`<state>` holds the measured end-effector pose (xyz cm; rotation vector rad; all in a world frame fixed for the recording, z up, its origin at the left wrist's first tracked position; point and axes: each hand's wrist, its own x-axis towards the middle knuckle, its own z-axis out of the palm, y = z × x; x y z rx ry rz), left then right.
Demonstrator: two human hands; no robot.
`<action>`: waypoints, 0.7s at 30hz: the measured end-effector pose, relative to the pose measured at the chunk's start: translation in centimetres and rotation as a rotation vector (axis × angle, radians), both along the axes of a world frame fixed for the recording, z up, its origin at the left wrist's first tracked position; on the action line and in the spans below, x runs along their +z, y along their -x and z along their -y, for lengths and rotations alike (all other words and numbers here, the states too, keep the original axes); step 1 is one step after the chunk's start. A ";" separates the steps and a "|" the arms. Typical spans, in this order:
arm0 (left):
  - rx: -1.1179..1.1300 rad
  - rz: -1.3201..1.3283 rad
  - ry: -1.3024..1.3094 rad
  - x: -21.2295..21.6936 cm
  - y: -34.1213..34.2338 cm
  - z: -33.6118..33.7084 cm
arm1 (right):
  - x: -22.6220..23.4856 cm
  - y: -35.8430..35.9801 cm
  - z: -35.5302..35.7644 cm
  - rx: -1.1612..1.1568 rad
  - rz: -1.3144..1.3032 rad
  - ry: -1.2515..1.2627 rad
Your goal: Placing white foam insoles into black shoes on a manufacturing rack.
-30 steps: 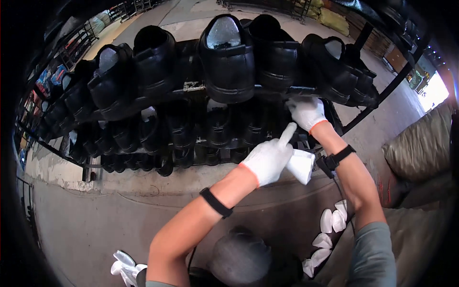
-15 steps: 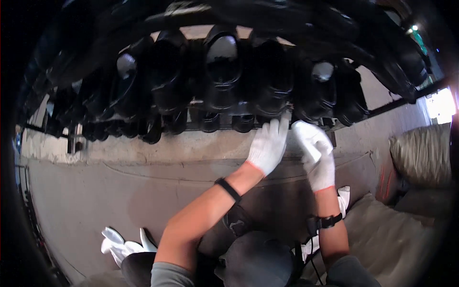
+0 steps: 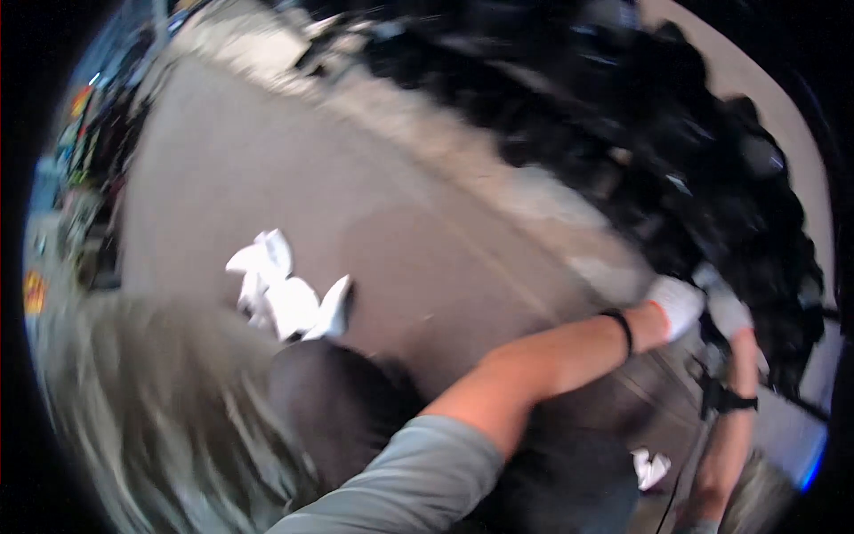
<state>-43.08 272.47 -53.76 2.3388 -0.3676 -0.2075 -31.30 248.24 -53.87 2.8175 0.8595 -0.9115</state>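
Both my hands wear white knitted gloves and are together at the right, against the lower edge of a rack of glossy black shoe-like pieces (image 3: pixel 676 178). My left hand (image 3: pixel 678 307) is at the near side of the lowest black pieces, its fingers smeared by motion. Just to its right is my right hand (image 3: pixel 729 310), partly blurred, with its fingers hard to make out. Whether either hand holds anything does not show. White, folded, glove-like pieces (image 3: pixel 292 304) lie on the floor to my left, beside my knee (image 3: pixel 325 392).
Another small white piece (image 3: pixel 651 469) lies at the lower right. A pale ledge (image 3: pixel 498 169) runs under the rack, along the grey-brown floor (image 3: pixel 267 151). Wrinkled olive-grey cloth (image 3: pixel 169 400) fills the lower left. Blurred colourful items (image 3: pixel 80 169) stand along the far left.
My view has swung to the left, so the rack and both hands now appear at the right. The white piece seen in my right hand earlier is no longer distinguishable.
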 end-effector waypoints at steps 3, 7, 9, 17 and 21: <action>-0.001 0.034 -0.018 -0.3 -0.3 1.0 | -1.2 -0.8 -0.7 -0.197 0.204 0.282; -0.034 0.000 -0.107 -1.3 -1.4 0.6 | -6.5 -3.4 -2.4 -0.426 0.539 -0.106; -0.054 -0.043 -0.198 -2.8 -1.0 -0.2 | -6.0 -1.1 -4.5 -0.351 0.358 -0.063; -0.081 0.067 -0.010 1.4 0.0 -3.6 | -3.3 -1.8 -5.9 -0.195 0.816 0.187; -0.109 -0.007 0.079 2.4 3.0 -5.6 | -4.2 -0.8 -3.9 -0.155 0.917 0.090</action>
